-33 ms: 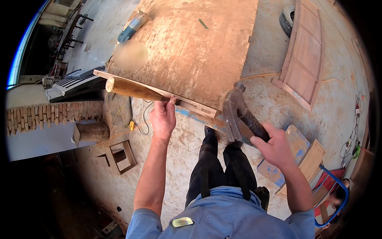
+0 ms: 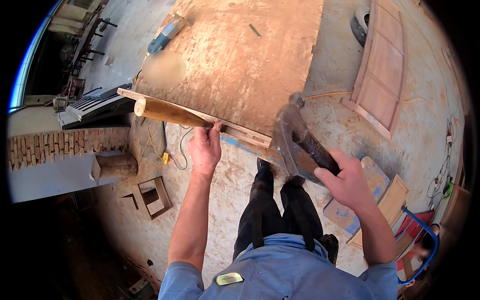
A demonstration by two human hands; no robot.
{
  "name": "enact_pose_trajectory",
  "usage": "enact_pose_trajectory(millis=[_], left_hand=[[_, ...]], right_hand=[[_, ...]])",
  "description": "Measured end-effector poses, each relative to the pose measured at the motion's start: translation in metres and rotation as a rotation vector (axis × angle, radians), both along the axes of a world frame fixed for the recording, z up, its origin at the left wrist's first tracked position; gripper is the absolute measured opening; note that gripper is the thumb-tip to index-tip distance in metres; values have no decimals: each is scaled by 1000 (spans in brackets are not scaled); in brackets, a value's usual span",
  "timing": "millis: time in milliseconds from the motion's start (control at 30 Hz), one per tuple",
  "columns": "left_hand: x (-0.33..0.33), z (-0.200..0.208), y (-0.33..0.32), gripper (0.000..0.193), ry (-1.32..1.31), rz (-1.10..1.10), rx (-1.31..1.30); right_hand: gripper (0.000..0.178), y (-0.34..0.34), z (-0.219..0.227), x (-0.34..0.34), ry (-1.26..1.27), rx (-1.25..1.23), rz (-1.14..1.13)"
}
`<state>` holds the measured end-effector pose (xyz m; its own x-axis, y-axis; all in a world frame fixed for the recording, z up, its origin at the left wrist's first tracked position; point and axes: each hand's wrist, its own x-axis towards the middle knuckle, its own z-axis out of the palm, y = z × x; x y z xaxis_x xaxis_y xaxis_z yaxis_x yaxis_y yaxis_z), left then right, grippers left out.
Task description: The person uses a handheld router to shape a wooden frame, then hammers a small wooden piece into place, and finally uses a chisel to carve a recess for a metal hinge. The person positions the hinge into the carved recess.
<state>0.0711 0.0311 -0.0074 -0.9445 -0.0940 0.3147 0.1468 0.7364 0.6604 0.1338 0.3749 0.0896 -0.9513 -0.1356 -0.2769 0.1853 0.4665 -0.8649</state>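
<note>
A tapered round wooden handle (image 2: 172, 112), like a chisel's, slants along a narrow slotted wooden strip (image 2: 247, 132) at the workbench's near edge. Its blunt butt faces left, and its thin dark end meets my left hand (image 2: 205, 150), whose thumb and fingers pinch it against the strip. Whatever lies beyond the fingertips is hidden. My right hand (image 2: 345, 177) is wrapped round the dark handle of a claw hammer (image 2: 290, 125). The hammer's slightly blurred head hangs just off the strip's right end.
On the workbench (image 2: 235, 65) lie a blue power tool (image 2: 165, 37) and a green stick (image 2: 254, 30). A panelled wooden door (image 2: 382, 65) and a tyre (image 2: 359, 27) are at the right. A blue-framed saw (image 2: 432, 247) is beside a partly seen person at lower right.
The hammer head has moved slightly left and away from me, closer to the strip's end. My left hand and the wooden handle stay where they were.
</note>
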Motion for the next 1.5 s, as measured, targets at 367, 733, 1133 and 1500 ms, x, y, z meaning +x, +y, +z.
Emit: enact_pose_trajectory(millis=[367,733,1133,1500], left_hand=[[0,-16,-14,22,143,-97,-143],[3,-6,-5,25,65,-73,-275],[1,-1,-5,17,149,-70,-247],[4,4,0,15,46,-45,-208]], right_hand=[[56,-59,132,-92,496,336,516],[49,-57,135,-93,523,432,523],[43,-53,143,-104,505,474,557],[34,-49,130,-128,534,516,457]])
